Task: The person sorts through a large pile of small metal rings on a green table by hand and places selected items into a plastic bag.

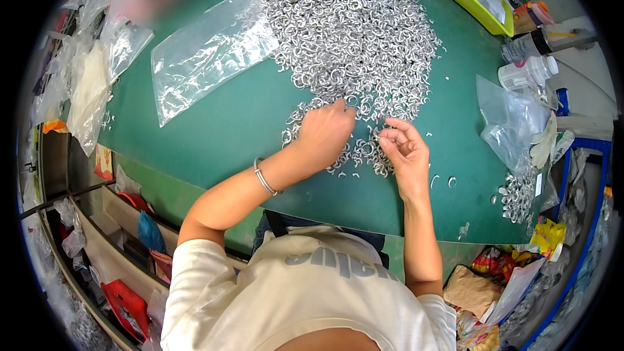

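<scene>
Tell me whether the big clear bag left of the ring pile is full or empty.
Empty, as far as the view shows: the clear bag lies flat and crinkled on the green table, with no rings visible inside.

Shiny silver metal rings (354, 32), matt green tabletop (221, 130), glossy clear plastic bag (208, 52), smooth yellow plastic tray (478, 10)
</scene>
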Demonstrator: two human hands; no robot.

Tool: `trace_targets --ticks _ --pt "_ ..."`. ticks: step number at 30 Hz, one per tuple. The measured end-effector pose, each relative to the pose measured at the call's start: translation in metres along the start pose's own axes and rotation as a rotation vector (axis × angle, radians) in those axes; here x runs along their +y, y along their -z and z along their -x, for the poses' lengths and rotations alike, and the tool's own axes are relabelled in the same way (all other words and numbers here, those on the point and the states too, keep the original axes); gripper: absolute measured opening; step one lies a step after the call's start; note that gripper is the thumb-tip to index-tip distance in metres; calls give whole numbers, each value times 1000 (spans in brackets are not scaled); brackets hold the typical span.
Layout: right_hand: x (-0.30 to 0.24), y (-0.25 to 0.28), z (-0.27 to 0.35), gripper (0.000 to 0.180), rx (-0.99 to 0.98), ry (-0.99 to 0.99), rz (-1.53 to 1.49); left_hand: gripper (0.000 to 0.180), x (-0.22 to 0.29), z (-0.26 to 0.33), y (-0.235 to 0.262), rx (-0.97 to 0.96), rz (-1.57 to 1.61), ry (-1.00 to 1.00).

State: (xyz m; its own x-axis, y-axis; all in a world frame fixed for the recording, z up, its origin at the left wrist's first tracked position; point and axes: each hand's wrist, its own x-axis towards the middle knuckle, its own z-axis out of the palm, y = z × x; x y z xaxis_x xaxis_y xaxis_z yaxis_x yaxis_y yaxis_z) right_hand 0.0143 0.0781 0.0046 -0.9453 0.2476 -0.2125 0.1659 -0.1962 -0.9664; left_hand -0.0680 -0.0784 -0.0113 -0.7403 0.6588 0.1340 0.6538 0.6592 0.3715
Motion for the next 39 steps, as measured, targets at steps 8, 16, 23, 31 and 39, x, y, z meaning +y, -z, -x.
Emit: trace_targets --ticks 8,16,23,31,39 --pt "6 3 2 30 -16 -9 -30 14 5 17 10 90 365 171" --pt "4 -7 17 29 -3 183 161 11 9 34 19 -245 1314 629" --pt "4 -14 17 27 107 395 565 8 14 42 0 43 1188 476" --pt "8 -15 22 28 120 426 458 11 21 41 2 -73 1745 652" --pt "-7 -24 2 27 89 493 597 17 20 49 12 -246 2327 789"
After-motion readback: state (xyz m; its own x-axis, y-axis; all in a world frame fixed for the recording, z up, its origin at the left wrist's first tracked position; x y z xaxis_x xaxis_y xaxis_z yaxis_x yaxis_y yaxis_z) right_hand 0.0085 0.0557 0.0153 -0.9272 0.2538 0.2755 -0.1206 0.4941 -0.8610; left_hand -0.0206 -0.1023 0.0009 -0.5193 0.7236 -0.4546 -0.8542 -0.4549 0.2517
